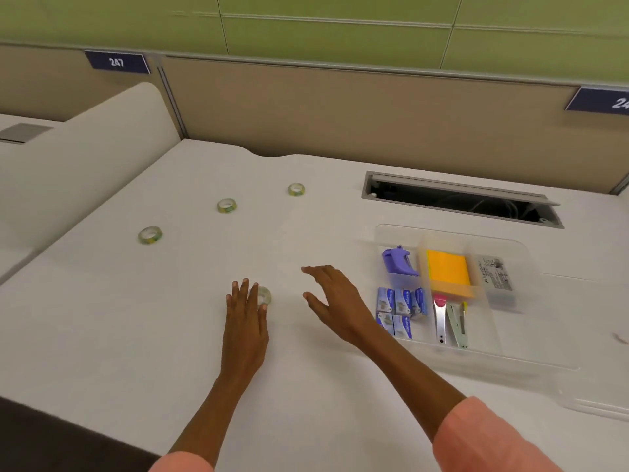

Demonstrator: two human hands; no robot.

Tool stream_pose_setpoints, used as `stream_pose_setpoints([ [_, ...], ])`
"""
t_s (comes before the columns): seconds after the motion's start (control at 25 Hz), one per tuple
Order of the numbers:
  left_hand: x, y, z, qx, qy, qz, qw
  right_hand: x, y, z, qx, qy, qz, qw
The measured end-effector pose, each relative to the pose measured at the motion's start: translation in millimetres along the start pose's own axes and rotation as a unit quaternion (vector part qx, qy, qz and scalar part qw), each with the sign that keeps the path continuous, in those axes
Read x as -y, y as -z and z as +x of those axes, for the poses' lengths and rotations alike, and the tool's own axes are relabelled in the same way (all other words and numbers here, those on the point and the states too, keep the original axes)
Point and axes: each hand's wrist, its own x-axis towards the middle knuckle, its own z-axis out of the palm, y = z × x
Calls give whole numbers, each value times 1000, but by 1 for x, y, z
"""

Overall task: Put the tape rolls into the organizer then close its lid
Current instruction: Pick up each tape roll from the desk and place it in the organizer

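Several clear tape rolls lie on the white desk: one at far centre [296, 189], one left of it [226, 205], one further left [150, 235], and the nearest tape roll [264, 295] under the fingertips of my left hand [245, 313]. That hand rests flat beside it, thumb and fingers touching the roll without closing on it. My right hand [335, 298] hovers open, fingers spread, between the near roll and the clear plastic organizer [386, 233] at right. The organizer stands open, and its clear lid [592, 396] lies at the lower right.
Inside the organizer are a purple dispenser [398, 262], orange sticky notes [447, 272], blue staple boxes [401, 310], a stapler [457, 325] and a labelled box [497, 277]. An open cable hatch [459, 199] sits behind it. A beige partition runs along the desk's far edge.
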Motion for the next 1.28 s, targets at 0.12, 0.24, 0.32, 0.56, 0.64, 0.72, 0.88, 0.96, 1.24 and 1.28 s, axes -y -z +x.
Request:
stream_pose_setpoints([
  [0.12,24,10,-1,-3,51,0,999,15,-32,19,42,-2,20,999],
  [0.24,38,14,-4,2,64,2,998,22,-57,35,86,-14,23,996],
  [0.32,42,14,-5,6,63,4,998,24,-69,43,102,-21,22,994],
  [0.56,47,13,-5,17,42,21,999,24,-83,51,79,-23,16,997],
  [0.64,45,12,-3,23,44,20,999,22,-80,48,64,-23,23,997],
  [0.72,39,12,0,26,39,10,999,21,-74,45,48,-25,29,998],
  [0.88,14,4,9,34,18,-10,999,14,-54,37,15,-37,44,998],
  [0.96,-3,-2,12,42,11,-17,999,10,-37,30,-1,-42,48,998],
  [1.24,-75,-31,9,99,-38,-58,993,-32,54,-14,-141,-123,56,981],
  [1.28,-87,-35,7,109,-43,-69,991,-42,70,-23,-154,-146,54,976],
])
